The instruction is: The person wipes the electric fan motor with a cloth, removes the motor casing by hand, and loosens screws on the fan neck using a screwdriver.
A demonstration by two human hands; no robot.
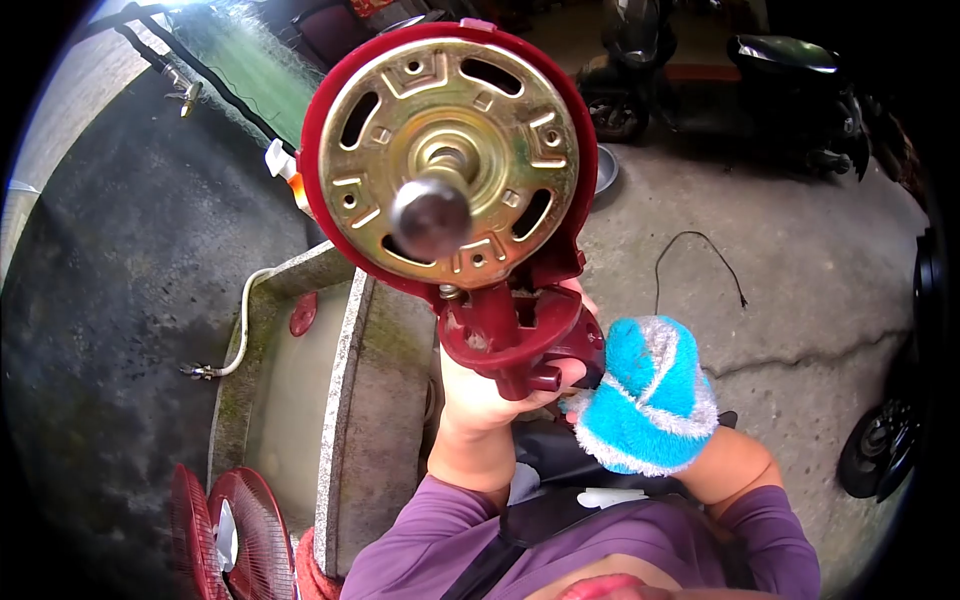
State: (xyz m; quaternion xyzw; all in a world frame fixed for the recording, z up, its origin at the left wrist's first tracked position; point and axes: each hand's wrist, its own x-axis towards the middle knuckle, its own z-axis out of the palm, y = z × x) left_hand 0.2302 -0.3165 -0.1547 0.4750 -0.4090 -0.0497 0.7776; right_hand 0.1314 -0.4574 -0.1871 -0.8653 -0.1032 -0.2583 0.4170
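Close in front of me is a red electric fan motor head [315, 215] with a round brassy metal plate [480, 120] facing up. A metal shaft [432, 215] sticks out from the plate's middle. My left hand [480, 395] is closed around the neck below the motor, partly hidden by the red plastic. A fluffy blue and grey cloth [650, 395] is bunched over my right hand, beside the neck. Most of that hand is hidden by the cloth; only the wrist [715, 465] shows clearly.
A concrete basin [340, 400] of water stands left, with a red disc [303, 314] inside and a hose [245, 320] over its rim. Red fan grilles [245, 530] lean below. A spray bottle [285, 170], a scooter [790, 100] and a black cord [700, 235] are farther off.
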